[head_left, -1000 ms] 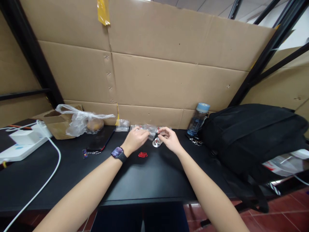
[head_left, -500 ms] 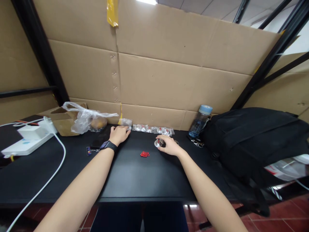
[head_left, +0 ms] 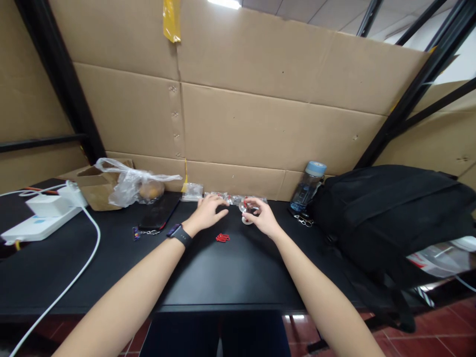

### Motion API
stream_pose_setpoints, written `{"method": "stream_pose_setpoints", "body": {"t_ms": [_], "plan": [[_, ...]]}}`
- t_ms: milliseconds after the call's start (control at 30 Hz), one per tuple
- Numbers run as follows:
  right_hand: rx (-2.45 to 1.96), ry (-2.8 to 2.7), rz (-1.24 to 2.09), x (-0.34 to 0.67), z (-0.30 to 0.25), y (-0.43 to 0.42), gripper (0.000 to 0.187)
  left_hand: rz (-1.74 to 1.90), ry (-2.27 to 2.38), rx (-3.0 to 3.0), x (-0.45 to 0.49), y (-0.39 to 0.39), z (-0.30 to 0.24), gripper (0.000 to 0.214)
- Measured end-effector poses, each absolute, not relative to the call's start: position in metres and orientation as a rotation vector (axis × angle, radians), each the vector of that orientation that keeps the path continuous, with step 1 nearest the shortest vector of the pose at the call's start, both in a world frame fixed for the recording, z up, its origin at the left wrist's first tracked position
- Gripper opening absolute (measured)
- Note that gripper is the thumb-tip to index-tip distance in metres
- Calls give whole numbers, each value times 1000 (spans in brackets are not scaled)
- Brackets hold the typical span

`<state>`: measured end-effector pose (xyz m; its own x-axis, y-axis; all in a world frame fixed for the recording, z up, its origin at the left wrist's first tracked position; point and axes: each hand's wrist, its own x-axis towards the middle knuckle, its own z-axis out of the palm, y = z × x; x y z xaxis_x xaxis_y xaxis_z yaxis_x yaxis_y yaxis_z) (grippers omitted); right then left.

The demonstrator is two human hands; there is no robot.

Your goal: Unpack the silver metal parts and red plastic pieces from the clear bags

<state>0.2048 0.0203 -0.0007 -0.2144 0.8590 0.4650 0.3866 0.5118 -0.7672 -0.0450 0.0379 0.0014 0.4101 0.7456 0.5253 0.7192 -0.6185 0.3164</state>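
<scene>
My right hand [head_left: 263, 219] pinches a clear suction cup [head_left: 242, 206] with a red part between thumb and fingers. Just below it a second pale, round edge [head_left: 247, 220] shows under the thumb, partly hidden. My left hand [head_left: 208, 213], with a dark watch at the wrist, hovers over the black table to the left, fingers spread and nothing in them. Between the hands and nearer to me lie several small red plastic pieces [head_left: 222, 238]. Behind the hands, wrapped suction cups [head_left: 233, 199] in clear packets line the cardboard wall, partly covered by my fingers.
A small clear packet [head_left: 192, 191] and a dark phone [head_left: 159, 210] with a keychain lie left. Farther left are a plastic bag [head_left: 128, 186], a cardboard box [head_left: 98, 191] and a white power strip [head_left: 40, 225]. A bottle [head_left: 308, 186] and black backpack [head_left: 386, 218] stand right.
My left hand has moved right, away from the clear packet by the wall. My right hand has lifted and turned the suction cup upright.
</scene>
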Motion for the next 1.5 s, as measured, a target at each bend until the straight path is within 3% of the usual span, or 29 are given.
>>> {"method": "stream_pose_setpoints", "body": {"t_ms": [167,433,833,1100,1233,1500], "plan": [[-874,-1640,956,195,5,10,50,1229,963,2440,-15,22,1,25],[-816,-1555,1182,196,7,3,58,1308,920,2404,-11,14,7,14],[-837,-1742,1064,196,6,4,60,1175,1088,2676,-13,9,9,8],[-1297,-1902,384,273,17,29,47,808,1003,2790,-39,21,14,7],[-1506,-2038,452,304,6,39,44,620,903,2783,-51,29,13,9],[-1521,-2051,563,311,-5,44,42,463,814,2687,-62,36,9,6]]}}
